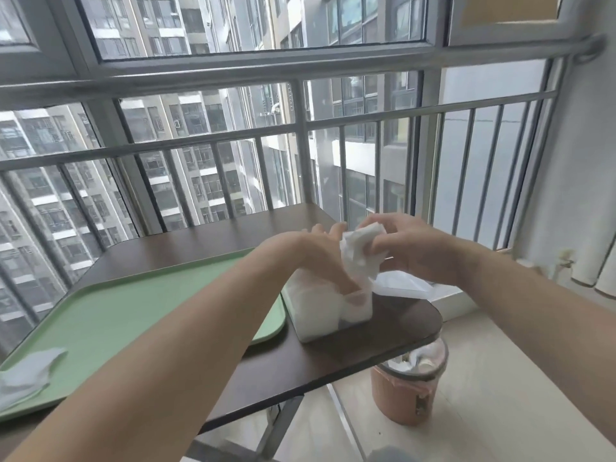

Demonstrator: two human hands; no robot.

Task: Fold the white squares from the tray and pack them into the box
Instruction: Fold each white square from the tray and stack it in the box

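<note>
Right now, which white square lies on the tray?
The crumpled square at the tray's near left corner, untouched. The other square is pinched in the right hand above the box.

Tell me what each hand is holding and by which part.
The right hand pinches the white square by its top edge, over the box. The left hand dips its fingers into the box's open top; whether they grip anything cannot be told.

Tabletop (383, 331): tray (133, 315) on left; box (320, 315) just right of tray. In tray's near-left corner, loose squares (30, 371). Above box, one square (361, 251). Below tabletop's right corner, bin (406, 395) on floor (500, 378). Behind, railing (233, 141).
</note>
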